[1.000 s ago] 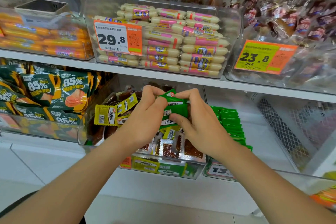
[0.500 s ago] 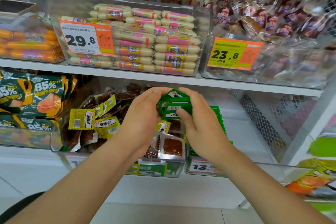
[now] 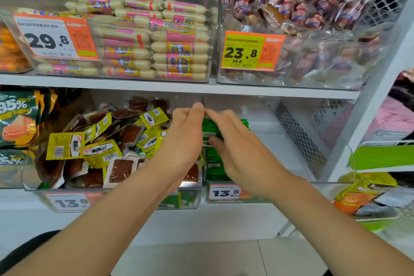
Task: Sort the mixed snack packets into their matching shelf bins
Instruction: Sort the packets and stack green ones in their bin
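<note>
**Head view: green packets going into the right bin**

Locate the green packets (image 3: 212, 129) in the right bin (image 3: 313, 184), tagged 13.5, standing in a row along its left wall. Find the right hand (image 3: 243, 157) laid over that row, fingers straight and close together on top, thumb tucked against a barcoded packet end. Read this as a flat pinch on the green packets, allowing for motion blur. Find the left hand (image 3: 182, 141) just beside it, at the divider between the two lower bins, fingers together and bent forward, tips almost meeting those of the right hand. Treat its grip as undetermined, with the palm side hidden.

Progress check:

1. Count the green row as placed, or very nearly so.
2. Inspect the left bin (image 3: 33, 186), tagged 13.8. Note yellow packets (image 3: 65, 145) and brown packets (image 3: 121, 170) heaped loose together, plus stray green packaging (image 3: 173, 200) low at the front.
3. Judge that heap as still mixed. Expect more picking before completion.
4. Rate the task as partly done. Do not attempt a count of the remainder from this view.

Disregard the upper shelf, where the sausages (image 3: 156, 51) and wrapped dark snacks (image 3: 291, 13) appear uniform within their own bins.
</note>
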`<state>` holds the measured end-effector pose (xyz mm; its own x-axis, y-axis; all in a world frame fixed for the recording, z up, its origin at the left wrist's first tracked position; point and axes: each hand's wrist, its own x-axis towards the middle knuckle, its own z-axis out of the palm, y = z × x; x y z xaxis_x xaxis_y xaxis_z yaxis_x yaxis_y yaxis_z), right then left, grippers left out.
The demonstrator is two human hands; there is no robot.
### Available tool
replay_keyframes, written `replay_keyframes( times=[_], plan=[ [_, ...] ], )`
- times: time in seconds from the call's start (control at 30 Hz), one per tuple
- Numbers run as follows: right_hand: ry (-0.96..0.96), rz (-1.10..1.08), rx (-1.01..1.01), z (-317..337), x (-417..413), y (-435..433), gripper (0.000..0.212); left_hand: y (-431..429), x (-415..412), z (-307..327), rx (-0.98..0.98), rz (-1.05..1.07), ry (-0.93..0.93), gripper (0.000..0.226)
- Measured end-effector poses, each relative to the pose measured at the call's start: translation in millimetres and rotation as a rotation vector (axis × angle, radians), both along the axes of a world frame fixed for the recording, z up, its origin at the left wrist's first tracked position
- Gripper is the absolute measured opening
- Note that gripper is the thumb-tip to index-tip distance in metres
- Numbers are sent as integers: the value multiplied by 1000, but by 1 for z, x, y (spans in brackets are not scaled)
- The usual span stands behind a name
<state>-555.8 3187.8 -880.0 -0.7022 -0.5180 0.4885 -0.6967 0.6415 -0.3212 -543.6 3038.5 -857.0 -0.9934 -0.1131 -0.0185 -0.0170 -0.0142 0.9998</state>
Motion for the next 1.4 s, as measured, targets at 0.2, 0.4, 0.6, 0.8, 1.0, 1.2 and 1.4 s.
replay_keyframes(
  times=[0.2, 0.4, 0.6, 0.8, 1.0, 1.2, 1.4],
  plan=[
    [-224, -126, 22, -3, -21, 67, 39, 6, -12, -20, -655, -39, 355, 9],
    [-487, -259, 173, -17, -34, 108, 42, 15, -17, -38, -1275, -256, 488, 30],
    [-453, -542, 66, -43, -87, 122, 46, 25, -37, -41, -1418, -238, 532, 22],
    [-502, -762, 232, -68, -139, 117, 58, 33, -61, -46, -1558, -199, 435, 20],
    [-482, -709, 374, -80, -171, 102, 60, 37, -70, -47, -1668, -217, 426, 19],
    [-464, -759, 367, -81, -186, 93, 61, 36, -68, -51, -1776, -215, 457, 20],
    [-417, -933, 289, -79, -184, 87, 62, 35, -67, -52, -1792, -234, 443, 25]
  ],
)
